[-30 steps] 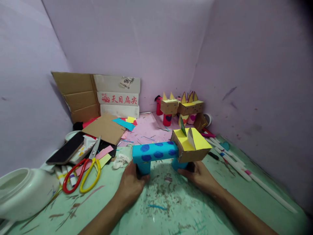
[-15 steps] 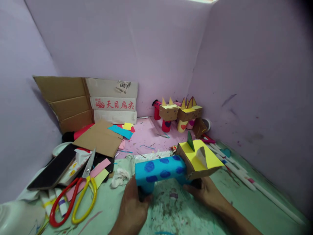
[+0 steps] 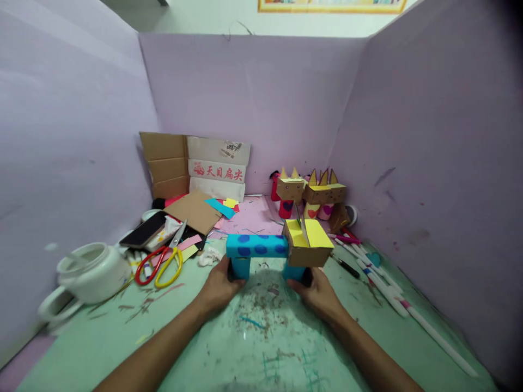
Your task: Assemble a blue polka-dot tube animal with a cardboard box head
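A blue cardboard-tube animal point(image 3: 259, 246) with dark blue spots stands on the green table covering in the middle. Its boxy brown head point(image 3: 308, 256) has a yellow top and upright ears, on the right end. My left hand point(image 3: 218, 286) is closed round the leg at the left end, thumb toward the front. Round the right leg, beneath the head, my right hand point(image 3: 316, 291) is closed, its far fingers hidden behind the leg.
Scissors point(image 3: 168, 262), a phone point(image 3: 144, 230) and cardboard point(image 3: 196, 211) lie at the left, near a white teapot point(image 3: 92, 275). Several similar box-headed animals point(image 3: 291, 190) stand at the back. White pens point(image 3: 386, 286) lie at the right.
The view has tilted up and drawn back, showing more of the arms, the teapot and the wall top. Both hands still hold the blue animal's legs.
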The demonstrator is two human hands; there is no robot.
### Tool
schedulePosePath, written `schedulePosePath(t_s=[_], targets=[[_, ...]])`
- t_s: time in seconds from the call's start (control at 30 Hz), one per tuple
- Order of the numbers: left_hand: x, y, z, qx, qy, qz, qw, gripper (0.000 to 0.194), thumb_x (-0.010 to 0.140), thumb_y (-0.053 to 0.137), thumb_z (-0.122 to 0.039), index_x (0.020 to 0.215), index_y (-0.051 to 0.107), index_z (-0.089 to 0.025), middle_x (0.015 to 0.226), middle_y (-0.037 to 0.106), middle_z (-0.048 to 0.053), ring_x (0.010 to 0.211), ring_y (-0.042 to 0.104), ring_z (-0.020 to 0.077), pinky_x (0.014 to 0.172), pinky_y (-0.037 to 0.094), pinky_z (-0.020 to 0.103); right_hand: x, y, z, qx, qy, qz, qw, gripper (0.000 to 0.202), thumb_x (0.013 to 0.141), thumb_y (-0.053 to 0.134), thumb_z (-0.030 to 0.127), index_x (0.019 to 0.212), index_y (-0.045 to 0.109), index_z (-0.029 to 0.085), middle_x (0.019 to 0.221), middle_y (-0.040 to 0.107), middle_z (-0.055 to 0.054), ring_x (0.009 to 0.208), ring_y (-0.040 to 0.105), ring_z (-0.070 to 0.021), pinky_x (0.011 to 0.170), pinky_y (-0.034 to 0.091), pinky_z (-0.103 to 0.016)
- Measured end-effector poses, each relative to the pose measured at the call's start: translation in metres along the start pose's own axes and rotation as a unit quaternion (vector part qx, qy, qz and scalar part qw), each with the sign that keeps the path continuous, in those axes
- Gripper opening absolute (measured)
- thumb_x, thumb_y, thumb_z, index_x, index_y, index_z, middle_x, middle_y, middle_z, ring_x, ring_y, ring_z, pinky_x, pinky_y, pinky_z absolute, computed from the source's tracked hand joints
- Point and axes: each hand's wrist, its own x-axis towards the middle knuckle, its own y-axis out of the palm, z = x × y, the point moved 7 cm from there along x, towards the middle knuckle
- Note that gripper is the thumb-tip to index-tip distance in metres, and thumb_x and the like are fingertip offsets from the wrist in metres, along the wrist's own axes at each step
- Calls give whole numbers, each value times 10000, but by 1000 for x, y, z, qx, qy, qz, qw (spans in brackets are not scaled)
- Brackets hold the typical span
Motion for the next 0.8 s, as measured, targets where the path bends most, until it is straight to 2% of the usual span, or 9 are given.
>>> schedulePosePath(t_s=[0.17,0.3,0.57,0.8], targets=[[0,-2,0,-12,13,-6,1000,431,601,668,-224,1001,525,-149,975,628,82,912,565,251,805,443,364,0,2,5,-1,-9,8,1000,440,652,625,373,1021,539,149,984,648,-140,915,592,-315,788,469,-434],[-1,-3,-3,-41,28,-3,999,450,577,679,-185,996,521,-146,996,636,88,930,577,249,798,462,355,0,2,9,-5,-22,-7,1000,472,643,623,372,1055,530,162,1015,653,-139,954,589,-322,788,477,-434],[-2,-4,-3,-64,45,14,997,510,558,682,-178,1042,523,-143,995,629,69,920,561,237,796,451,338,1,3,3,-23,-16,-10,1000,488,621,631,375,1040,535,143,1011,649,-156,938,593,-332,799,471,-455],[-4,-5,-7,-54,52,5,997,480,574,664,-148,1034,527,-146,970,630,58,905,560,225,784,456,329,0,-1,9,-25,-35,-33,999,348,625,630,361,923,568,191,878,666,-111,874,600,-337,751,491,-472]])
